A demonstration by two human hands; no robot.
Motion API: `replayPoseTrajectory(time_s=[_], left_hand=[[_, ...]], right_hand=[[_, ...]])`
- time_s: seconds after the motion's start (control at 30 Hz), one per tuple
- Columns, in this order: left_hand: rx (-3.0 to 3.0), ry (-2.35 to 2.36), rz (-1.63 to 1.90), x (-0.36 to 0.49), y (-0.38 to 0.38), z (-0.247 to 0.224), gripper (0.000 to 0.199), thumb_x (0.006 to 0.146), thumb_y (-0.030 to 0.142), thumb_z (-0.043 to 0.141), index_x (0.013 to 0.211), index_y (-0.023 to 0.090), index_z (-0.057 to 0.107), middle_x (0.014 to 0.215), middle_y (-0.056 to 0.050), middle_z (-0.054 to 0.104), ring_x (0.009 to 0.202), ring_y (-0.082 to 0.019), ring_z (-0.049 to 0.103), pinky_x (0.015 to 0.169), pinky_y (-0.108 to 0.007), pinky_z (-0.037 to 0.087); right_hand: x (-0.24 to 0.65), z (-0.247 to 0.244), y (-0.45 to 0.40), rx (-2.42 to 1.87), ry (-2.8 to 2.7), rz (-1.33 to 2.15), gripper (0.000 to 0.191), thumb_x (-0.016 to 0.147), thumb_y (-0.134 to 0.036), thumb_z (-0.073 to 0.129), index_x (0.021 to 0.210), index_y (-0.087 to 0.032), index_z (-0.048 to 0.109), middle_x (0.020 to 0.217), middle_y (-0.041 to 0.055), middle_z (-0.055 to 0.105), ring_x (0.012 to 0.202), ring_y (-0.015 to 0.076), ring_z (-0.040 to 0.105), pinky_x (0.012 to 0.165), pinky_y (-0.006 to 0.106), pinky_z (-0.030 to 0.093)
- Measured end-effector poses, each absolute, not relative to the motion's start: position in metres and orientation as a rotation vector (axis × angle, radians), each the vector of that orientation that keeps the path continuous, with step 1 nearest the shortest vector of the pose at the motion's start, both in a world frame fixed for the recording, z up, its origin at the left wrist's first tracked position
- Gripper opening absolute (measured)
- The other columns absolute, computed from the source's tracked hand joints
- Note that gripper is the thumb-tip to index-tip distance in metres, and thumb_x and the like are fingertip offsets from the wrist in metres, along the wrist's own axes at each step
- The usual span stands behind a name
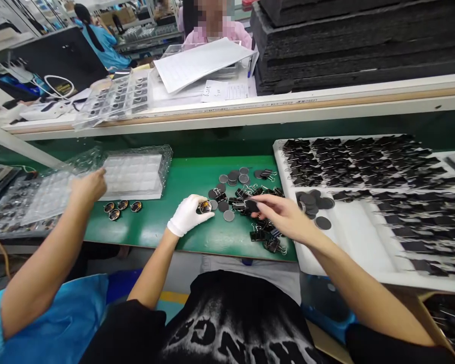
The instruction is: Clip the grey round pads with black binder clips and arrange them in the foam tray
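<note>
the person's left hand [189, 216], in a white glove, is curled with thumb and fingers pinching a round piece [205, 207] by its dark rim; its amber inside faces up. the right hand [282, 215], bare, has its thumb and fingers closed on a black disc [252, 206] over the clip heap. a black clip [237, 203] lies just left of that disc; whether the right hand also grips it cannot be told.

between the two hands, grey discs [229, 216] lie scattered on the green mat [197, 174], with more beyond the left hand's fingertips. a heap of binder clips [263, 232] spreads around and below the right hand's fingers, some with their wire handles raised.

to the right of the right hand stands a white tray [364, 237] with rows of black clips [367, 162]; a small pile of dark discs [314, 203] sits in it just beyond the right wrist.

left of the gloved hand, four more round pieces [114, 215] rest on the mat. past them, a co-worker's hand [89, 187] is over a clear plastic tray [134, 172], the arm coming from a blue sleeve [79, 303]. beyond both hands, a shelf [227, 115] bears white papers [205, 63] and a stack of black foam [364, 50].
</note>
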State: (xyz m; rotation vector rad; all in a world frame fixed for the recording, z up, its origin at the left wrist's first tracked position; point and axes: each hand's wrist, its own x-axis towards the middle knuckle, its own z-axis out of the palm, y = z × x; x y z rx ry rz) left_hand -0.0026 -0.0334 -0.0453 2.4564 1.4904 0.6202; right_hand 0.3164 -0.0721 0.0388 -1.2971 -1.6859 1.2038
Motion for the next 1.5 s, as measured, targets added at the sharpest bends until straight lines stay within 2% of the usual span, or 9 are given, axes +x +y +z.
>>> replayPoseTrajectory(time_s=[0.13, 0.3, 0.47, 0.63, 0.9, 1.03, 1.17, 1.37, 1.5], left_hand=[[2.543, 1.411, 0.702, 0.021, -0.044, -0.021, 0.046, 0.081, 0.052, 0.077, 0.111, 0.02, 0.065, 0.107, -0.008, 0.074, 0.098, -0.024, 0.071, 0.088, -0.037, 0.055], [2.569, 1.405, 0.717, 0.042, -0.052, 0.007, 0.042, 0.079, 0.055, 0.076, 0.102, 0.021, 0.069, 0.097, -0.006, 0.074, 0.087, -0.022, 0.072, 0.081, -0.035, 0.056], [2.576, 1.354, 0.764, 0.056, -0.052, 0.013, 0.044, 0.079, 0.058, 0.074, 0.099, 0.02, 0.069, 0.09, -0.005, 0.073, 0.081, -0.021, 0.071, 0.075, -0.033, 0.056], [2.632, 1.27, 0.797, 0.071, -0.049, 0.005, 0.043, 0.079, 0.061, 0.072, 0.093, 0.02, 0.069, 0.087, -0.006, 0.072, 0.077, -0.022, 0.071, 0.07, -0.033, 0.057], [2.528, 1.084, 1.064, 0.082, -0.047, -0.004, 0.035, 0.087, 0.039, 0.071, 0.117, 0.021, 0.066, 0.1, -0.007, 0.074, 0.089, -0.018, 0.072, 0.082, -0.03, 0.059], [2.345, 0.983, 0.859, 0.077, -0.044, 0.004, 0.054, 0.086, 0.037, 0.074, 0.136, 0.021, 0.059, 0.115, -0.009, 0.072, 0.1, -0.02, 0.071, 0.089, -0.034, 0.06], [1.864, 1.079, 0.706, 0.079, -0.039, 0.011, 0.042, 0.096, 0.045, 0.056, 0.13, 0.021, 0.062, 0.1, -0.004, 0.076, 0.076, -0.015, 0.074, 0.072, -0.029, 0.061], [1.762, 1.386, 0.711, 0.061, -0.003, -0.006, 0.035, 0.096, 0.05, 0.053, 0.1, 0.021, 0.073, 0.09, -0.001, 0.078, 0.065, -0.016, 0.072, 0.064, -0.027, 0.057], [1.909, 1.781, 0.543, 0.022, 0.043, -0.024, 0.037, 0.098, 0.046, 0.047, 0.103, 0.021, 0.074, 0.086, -0.003, 0.078, 0.076, -0.018, 0.072, 0.078, -0.029, 0.055]], right_hand=[[0.272, 0.022, -0.044, -1.125, -1.565, 1.462, 0.035, 0.094, -0.047, 0.058, 0.11, -0.021, 0.076, 0.101, 0.0085, 0.078, 0.09, 0.0241, 0.077, 0.077, 0.039, 0.062], [0.278, 0.025, -0.039, -0.854, -1.927, 0.931, 0.022, 0.091, -0.027, 0.07, 0.112, -0.027, 0.077, 0.125, 0.0055, 0.075, 0.117, 0.0237, 0.069, 0.102, 0.043, 0.056], [0.294, 0.031, -0.046, -0.597, -2.274, 0.515, 0.031, 0.1, -0.014, 0.054, 0.118, -0.028, 0.076, 0.134, 0.005, 0.071, 0.119, 0.0246, 0.066, 0.098, 0.048, 0.052], [0.304, 0.025, -0.051, -0.646, -2.408, 0.589, 0.041, 0.103, -0.012, 0.048, 0.134, -0.03, 0.067, 0.142, 0.0026, 0.065, 0.128, 0.0259, 0.059, 0.099, 0.051, 0.05], [0.292, 0.018, -0.057, -1.057, -1.65, 1.358, 0.044, 0.086, -0.03, 0.073, 0.129, -0.026, 0.068, 0.123, 0.008, 0.074, 0.104, 0.0223, 0.072, 0.088, 0.041, 0.063], [0.29, 0.02, -0.043, -1.195, -1.456, 1.524, 0.037, 0.069, -0.037, 0.087, 0.098, -0.017, 0.076, 0.089, 0.0059, 0.077, 0.085, 0.0203, 0.073, 0.089, 0.041, 0.062], [0.29, 0.019, -0.031, -1.228, -1.498, 1.461, 0.039, 0.063, -0.042, 0.09, 0.088, -0.017, 0.073, 0.081, 0.0043, 0.074, 0.078, 0.0194, 0.071, 0.082, 0.04, 0.061], [0.309, 0.024, -0.054, -1.273, -2.375, 0.649, 0.04, 0.082, -0.035, 0.081, 0.12, -0.024, 0.071, 0.116, 0.012, 0.066, 0.107, 0.0295, 0.062, 0.09, 0.049, 0.053], [0.322, 0.018, -0.073, -1.318, -2.829, 0.109, 0.02, 0.081, -0.028, 0.083, 0.1, -0.021, 0.079, 0.132, 0.0194, 0.058, 0.122, 0.0418, 0.05, 0.094, 0.057, 0.045]])
